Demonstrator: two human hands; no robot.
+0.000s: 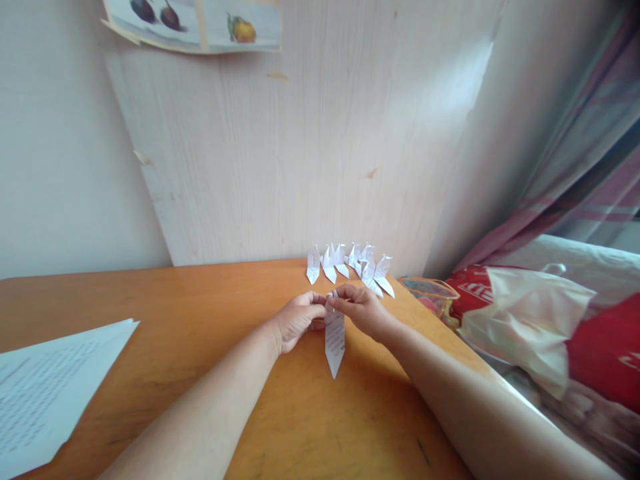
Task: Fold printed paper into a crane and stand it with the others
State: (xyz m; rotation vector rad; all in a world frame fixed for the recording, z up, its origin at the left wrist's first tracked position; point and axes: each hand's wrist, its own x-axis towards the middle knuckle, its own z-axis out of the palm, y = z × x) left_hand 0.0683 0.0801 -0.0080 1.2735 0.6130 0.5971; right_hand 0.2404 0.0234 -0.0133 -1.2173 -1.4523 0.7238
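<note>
Between my two hands, over the middle of the table, is a narrow folded paper (335, 340) with print on it and a pointed lower end facing me. My left hand (301, 319) pinches its upper left edge. From the other side, my right hand (361, 308) grips the top with thumb and fingers. The fingertips partly cover the upper end, so the fold there is hard to make out. Just beyond my hands stand several folded paper figures (329, 263) of the same printed paper, with pointed tips, grouped along the table's back edge.
A stack of printed sheets (55, 387) lies on the wooden table (200, 320) at the left. A board (300, 147) with fruit pictures (240, 30) rises behind it. Past the right edge are red and white bags (525, 313) and a curtain (565, 153).
</note>
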